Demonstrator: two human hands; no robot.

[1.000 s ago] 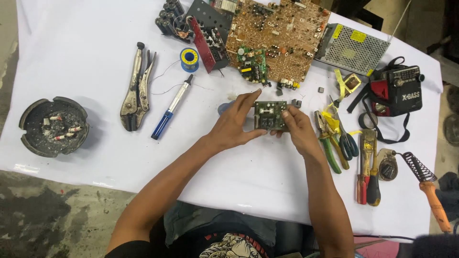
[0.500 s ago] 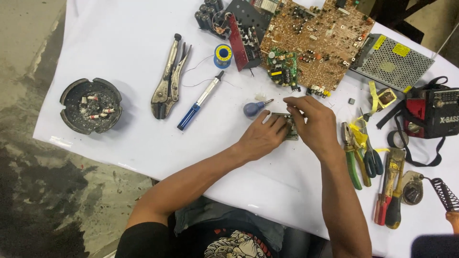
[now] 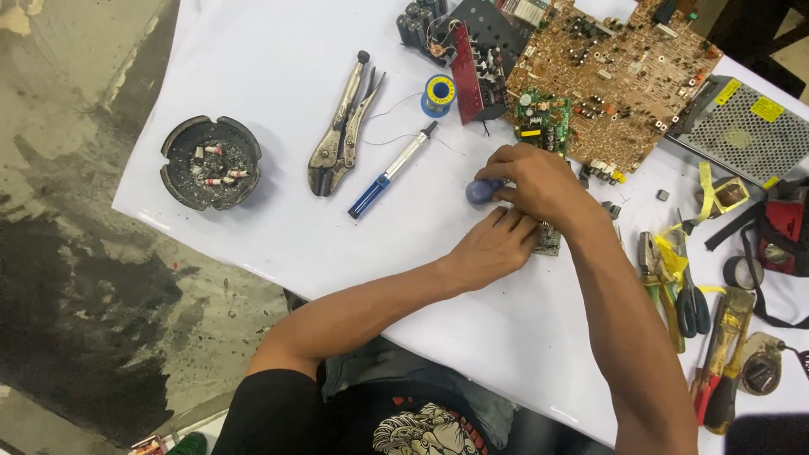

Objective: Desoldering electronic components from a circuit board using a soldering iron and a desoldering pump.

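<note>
The small green circuit board (image 3: pixel 549 239) is lying flat on the white surface (image 3: pixel 253 202), mostly hidden under the two hands, just below the big brown circuit board (image 3: pixel 624 76). It's looking light and stiff to me, but kinda fragile with the little parts sticking up, so I'd be gripping it by the bare edges and not by the components. The left hand (image 3: pixel 497 246) is resting on it with fingers (image 3: pixel 514 221) loosely curled and pressing down, more pinning it than grabbing it. The right hand (image 3: pixel 539 181) is reaching across, and its fingers are closing around a small round blue thing (image 3: pixel 480 192) sitting just beside the board; can't tell what it is exactly, maybe a knob or a cap. It probably weighs next to nothing.

Further out, a blue-handled soldering tool (image 3: pixel 388 173) and locking pliers (image 3: pixel 341 139) are lying off to the left, with a solder spool (image 3: pixel 438 93) above them. An ashtray (image 3: pixel 173 181) is sitting near the far left edge. Cutters and screwdrivers (image 3: pixel 687 303) are piling up on the right side.
</note>
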